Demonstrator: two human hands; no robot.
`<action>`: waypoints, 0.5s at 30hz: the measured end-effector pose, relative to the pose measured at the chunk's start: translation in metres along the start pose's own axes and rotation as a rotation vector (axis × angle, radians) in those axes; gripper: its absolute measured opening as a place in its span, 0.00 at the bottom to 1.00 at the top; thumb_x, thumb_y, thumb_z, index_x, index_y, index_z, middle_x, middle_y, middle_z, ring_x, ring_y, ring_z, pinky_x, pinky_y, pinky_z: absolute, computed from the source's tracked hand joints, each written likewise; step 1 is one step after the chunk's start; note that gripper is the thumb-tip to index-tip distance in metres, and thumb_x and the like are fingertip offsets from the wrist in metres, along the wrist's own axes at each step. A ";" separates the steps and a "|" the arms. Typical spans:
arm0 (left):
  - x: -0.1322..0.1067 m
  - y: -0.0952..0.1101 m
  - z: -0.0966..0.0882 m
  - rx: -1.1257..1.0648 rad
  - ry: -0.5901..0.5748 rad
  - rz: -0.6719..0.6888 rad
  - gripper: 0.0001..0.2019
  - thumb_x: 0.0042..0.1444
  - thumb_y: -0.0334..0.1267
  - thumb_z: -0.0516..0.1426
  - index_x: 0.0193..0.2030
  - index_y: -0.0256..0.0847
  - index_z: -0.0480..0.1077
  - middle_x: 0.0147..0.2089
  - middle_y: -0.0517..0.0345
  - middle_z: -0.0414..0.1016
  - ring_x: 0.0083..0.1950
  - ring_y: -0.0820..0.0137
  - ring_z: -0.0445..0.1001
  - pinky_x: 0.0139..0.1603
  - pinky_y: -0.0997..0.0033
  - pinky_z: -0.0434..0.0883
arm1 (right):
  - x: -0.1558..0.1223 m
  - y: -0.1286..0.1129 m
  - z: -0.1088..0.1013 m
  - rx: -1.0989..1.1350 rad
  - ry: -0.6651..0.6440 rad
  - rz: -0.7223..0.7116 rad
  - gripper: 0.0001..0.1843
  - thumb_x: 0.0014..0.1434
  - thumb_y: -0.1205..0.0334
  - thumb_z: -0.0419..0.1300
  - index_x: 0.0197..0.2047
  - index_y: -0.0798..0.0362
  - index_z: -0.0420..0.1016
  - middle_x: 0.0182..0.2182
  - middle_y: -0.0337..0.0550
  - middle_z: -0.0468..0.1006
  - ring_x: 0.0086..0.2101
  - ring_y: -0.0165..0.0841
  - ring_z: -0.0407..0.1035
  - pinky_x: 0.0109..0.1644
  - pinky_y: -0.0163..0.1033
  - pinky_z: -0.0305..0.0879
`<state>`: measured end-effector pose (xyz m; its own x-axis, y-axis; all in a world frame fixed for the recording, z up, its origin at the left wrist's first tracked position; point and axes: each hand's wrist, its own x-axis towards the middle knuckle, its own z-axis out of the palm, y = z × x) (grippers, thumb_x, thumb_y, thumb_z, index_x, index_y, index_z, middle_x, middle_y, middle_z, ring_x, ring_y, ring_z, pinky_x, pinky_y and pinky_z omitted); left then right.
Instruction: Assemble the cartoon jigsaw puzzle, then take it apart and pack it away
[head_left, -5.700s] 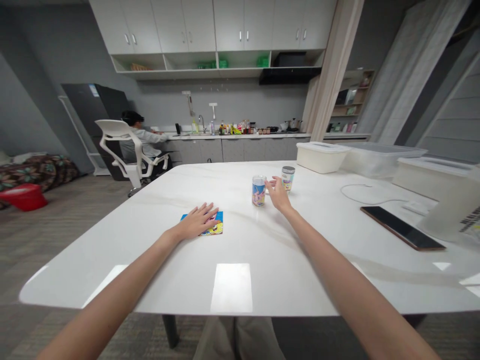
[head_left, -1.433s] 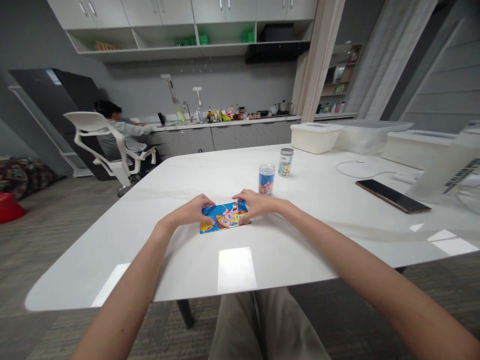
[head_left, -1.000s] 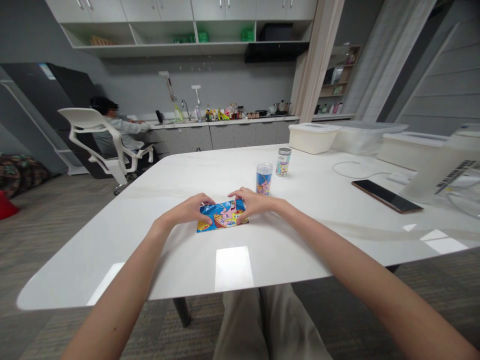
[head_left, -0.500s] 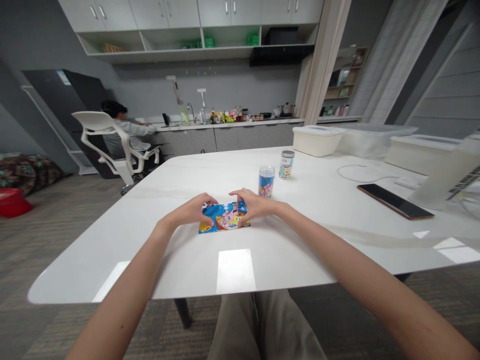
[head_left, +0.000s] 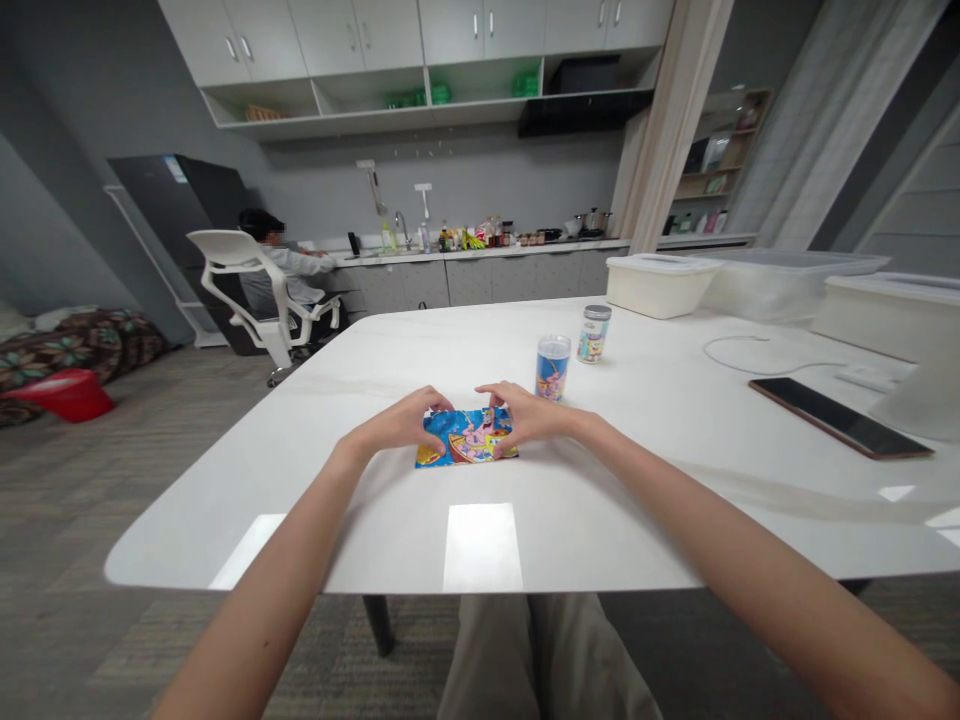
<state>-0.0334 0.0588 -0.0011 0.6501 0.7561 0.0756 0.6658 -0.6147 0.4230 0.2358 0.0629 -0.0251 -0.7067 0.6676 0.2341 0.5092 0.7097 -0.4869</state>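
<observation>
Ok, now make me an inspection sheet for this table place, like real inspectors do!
Surface: glossy white table, reflecting light.
Things in use: SpongeBob picture sheet lies between the hands; clear-topped cartoon jar and grey-lidded cartoon jar stand upright beyond.
Clutter: dark-screened device, clear bin and two cream boxes on the right.
Hands: left hand at the sheet's left end, right hand at its right, thumbs over it; grip firmness unclear.
Cables: one white cable, curved behind the device.
Surroundings: kitchen counter, red bucket, person seated in a white chair.
</observation>
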 end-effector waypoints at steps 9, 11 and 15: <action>0.000 0.002 0.001 -0.026 0.010 0.035 0.25 0.43 0.49 0.66 0.46 0.44 0.68 0.47 0.55 0.66 0.50 0.61 0.67 0.52 0.61 0.67 | 0.000 -0.003 -0.001 -0.016 0.015 -0.050 0.49 0.41 0.53 0.73 0.63 0.52 0.58 0.44 0.46 0.67 0.47 0.41 0.64 0.52 0.48 0.66; -0.001 0.003 0.000 -0.018 0.013 0.039 0.24 0.43 0.49 0.66 0.46 0.44 0.68 0.48 0.55 0.66 0.50 0.61 0.67 0.52 0.60 0.66 | 0.000 -0.002 -0.001 -0.020 0.026 -0.040 0.47 0.42 0.55 0.73 0.62 0.53 0.59 0.43 0.46 0.67 0.46 0.40 0.65 0.50 0.47 0.67; -0.002 0.004 0.000 -0.016 0.008 0.037 0.24 0.43 0.48 0.66 0.46 0.44 0.68 0.48 0.56 0.66 0.50 0.61 0.67 0.52 0.61 0.67 | 0.002 0.003 0.001 -0.039 0.037 -0.038 0.27 0.55 0.61 0.65 0.57 0.53 0.68 0.39 0.44 0.70 0.40 0.36 0.67 0.46 0.43 0.67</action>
<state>-0.0319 0.0552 0.0002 0.6715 0.7344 0.0987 0.6351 -0.6390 0.4340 0.2354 0.0658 -0.0272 -0.7072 0.6477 0.2833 0.5020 0.7423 -0.4439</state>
